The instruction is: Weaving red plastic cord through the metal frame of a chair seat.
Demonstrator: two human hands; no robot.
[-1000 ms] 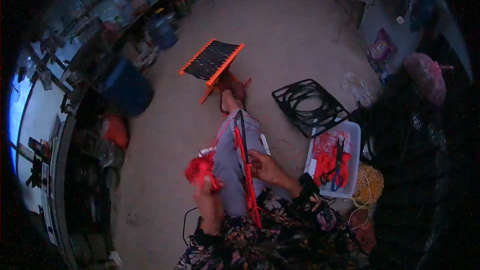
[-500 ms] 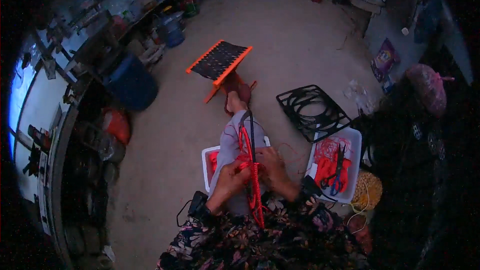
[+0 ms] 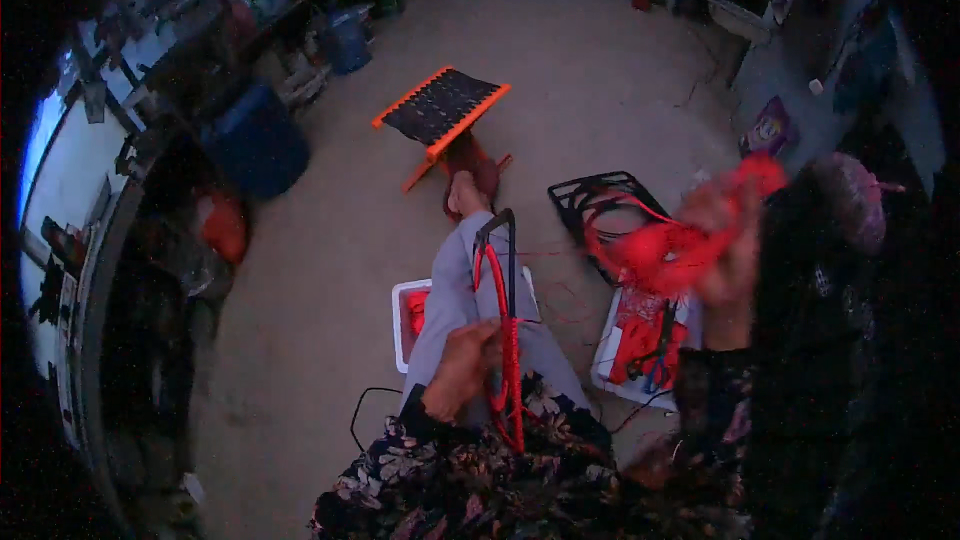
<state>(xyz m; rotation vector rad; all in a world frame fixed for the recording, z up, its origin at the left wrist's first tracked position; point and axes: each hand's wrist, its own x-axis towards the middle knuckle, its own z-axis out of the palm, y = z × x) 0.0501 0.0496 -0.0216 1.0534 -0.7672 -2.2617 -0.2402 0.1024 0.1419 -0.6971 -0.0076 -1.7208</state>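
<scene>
Over my lap stands a narrow black frame (image 3: 513,250), partly wrapped in red cord along its near part. My left hand (image 3: 463,368) is closed on the frame's side, beside the wrapped stretch. Out to the right, my right hand (image 3: 735,275) is raised and smeared by motion, with a loose bundle of red cord (image 3: 655,258) in its grip. A thin red strand runs from the bundle back toward the frame. Below that hand, a white tray (image 3: 603,360) holds more red cord and dark scissors (image 3: 658,345). The bundle partly covers a black openwork panel (image 3: 580,188) on the floor.
Another white tray (image 3: 399,330) with red material sits under my legs. Ahead, my foot is by an orange folding stool (image 3: 445,110) with a black woven seat. A blue barrel (image 3: 255,140) and cluttered shelves line the left. A pink bag (image 3: 860,200) is at the right.
My right hand has left the frame and swung up and out to the right, carrying the red cord bundle. My left hand stays at the frame.
</scene>
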